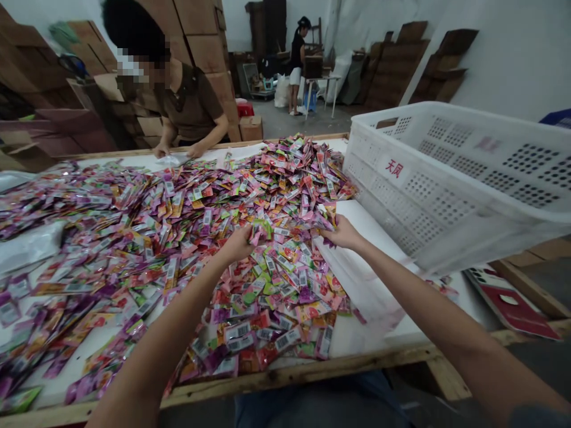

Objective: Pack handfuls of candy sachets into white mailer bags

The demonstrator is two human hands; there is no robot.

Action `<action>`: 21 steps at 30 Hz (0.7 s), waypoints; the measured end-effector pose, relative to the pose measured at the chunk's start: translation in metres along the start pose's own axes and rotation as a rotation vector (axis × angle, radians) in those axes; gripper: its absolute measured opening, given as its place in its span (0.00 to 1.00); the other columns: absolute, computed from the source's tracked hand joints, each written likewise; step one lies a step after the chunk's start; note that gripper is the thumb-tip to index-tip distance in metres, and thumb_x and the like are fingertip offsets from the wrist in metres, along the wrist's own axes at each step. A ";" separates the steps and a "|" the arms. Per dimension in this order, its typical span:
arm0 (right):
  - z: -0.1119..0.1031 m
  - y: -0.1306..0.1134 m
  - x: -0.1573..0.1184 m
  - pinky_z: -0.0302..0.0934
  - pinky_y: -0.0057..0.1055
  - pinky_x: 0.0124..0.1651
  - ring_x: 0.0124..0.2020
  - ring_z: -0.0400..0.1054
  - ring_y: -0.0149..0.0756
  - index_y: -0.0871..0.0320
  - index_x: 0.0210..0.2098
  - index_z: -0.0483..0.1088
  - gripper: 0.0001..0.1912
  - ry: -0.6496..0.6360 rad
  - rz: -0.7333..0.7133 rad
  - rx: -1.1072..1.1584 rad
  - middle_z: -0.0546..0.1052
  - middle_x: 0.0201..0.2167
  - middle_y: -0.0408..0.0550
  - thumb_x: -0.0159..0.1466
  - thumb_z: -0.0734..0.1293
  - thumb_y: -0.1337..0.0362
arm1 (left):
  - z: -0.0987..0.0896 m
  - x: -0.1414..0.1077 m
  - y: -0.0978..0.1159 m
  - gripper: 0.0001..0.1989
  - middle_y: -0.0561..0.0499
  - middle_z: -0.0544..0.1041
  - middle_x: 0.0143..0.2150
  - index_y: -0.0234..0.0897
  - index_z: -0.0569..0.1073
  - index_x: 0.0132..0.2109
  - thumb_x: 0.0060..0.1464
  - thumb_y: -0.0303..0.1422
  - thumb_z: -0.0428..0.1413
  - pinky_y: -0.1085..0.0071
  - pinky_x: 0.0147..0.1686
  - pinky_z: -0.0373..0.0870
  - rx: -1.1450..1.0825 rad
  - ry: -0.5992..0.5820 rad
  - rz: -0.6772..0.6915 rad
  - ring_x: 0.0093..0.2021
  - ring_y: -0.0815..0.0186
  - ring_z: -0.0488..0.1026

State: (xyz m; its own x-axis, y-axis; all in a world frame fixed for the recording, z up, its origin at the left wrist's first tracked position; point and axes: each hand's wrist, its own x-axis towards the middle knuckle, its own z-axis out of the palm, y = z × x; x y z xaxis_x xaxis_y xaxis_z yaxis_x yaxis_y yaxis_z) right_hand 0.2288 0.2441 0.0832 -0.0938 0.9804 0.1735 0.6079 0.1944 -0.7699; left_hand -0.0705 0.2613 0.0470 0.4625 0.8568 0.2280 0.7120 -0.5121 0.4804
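Observation:
Small, colourful candy packets point(285, 279) in pink, purple, green and orange lie in a wide heap in front of me. Over the heap, my left hand point(239, 244) is closed around a few green and pink packets point(262, 230). To its right, my right hand point(342, 233) grips several packets point(323, 223), mostly pink and purple. Below that hand, a clear plastic bag point(361, 285) stretches toward the table's front edge; whether the fingers also hold it I cannot tell.
A white perforated crate point(414, 190) stands on the right of the wood-edged table point(285, 371). A red booklet or box point(513, 306) lies beneath its near corner. Plastic bags point(31, 246) are at the left. Across the table a co-worker point(191, 107) handles clear plastic; another person point(298, 65) stands farther back.

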 end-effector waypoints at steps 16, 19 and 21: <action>0.026 -0.019 -0.031 0.61 0.29 0.41 0.39 0.71 0.42 0.61 0.39 0.69 0.16 -0.170 0.090 -0.502 0.77 0.36 0.51 0.52 0.67 0.60 | 0.054 0.033 0.046 0.18 0.42 0.76 0.41 0.36 0.72 0.43 0.42 0.34 0.60 0.64 0.40 0.68 0.272 -0.363 -0.016 0.43 0.51 0.73; 0.035 -0.020 -0.024 0.61 0.30 0.42 0.42 0.70 0.44 0.62 0.42 0.68 0.22 -0.263 0.123 -0.615 0.76 0.40 0.54 0.50 0.70 0.58 | 0.056 0.031 0.045 0.18 0.41 0.76 0.40 0.35 0.72 0.43 0.42 0.33 0.58 0.63 0.39 0.68 0.276 -0.367 -0.021 0.42 0.51 0.73; 0.043 -0.018 -0.024 0.62 0.31 0.41 0.44 0.69 0.47 0.62 0.44 0.68 0.27 -0.354 0.157 -0.685 0.75 0.42 0.57 0.46 0.72 0.60 | 0.058 0.028 0.043 0.16 0.41 0.77 0.40 0.35 0.73 0.42 0.41 0.30 0.57 0.62 0.40 0.68 0.272 -0.356 -0.019 0.42 0.51 0.73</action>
State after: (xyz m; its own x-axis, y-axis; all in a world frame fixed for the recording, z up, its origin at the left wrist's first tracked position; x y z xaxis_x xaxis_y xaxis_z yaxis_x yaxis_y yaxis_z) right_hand 0.1862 0.2183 0.0665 -0.1427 0.9693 -0.2004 0.9746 0.1023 -0.1992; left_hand 0.0036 0.2596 0.0245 0.5671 0.8166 -0.1072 0.8131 -0.5344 0.2309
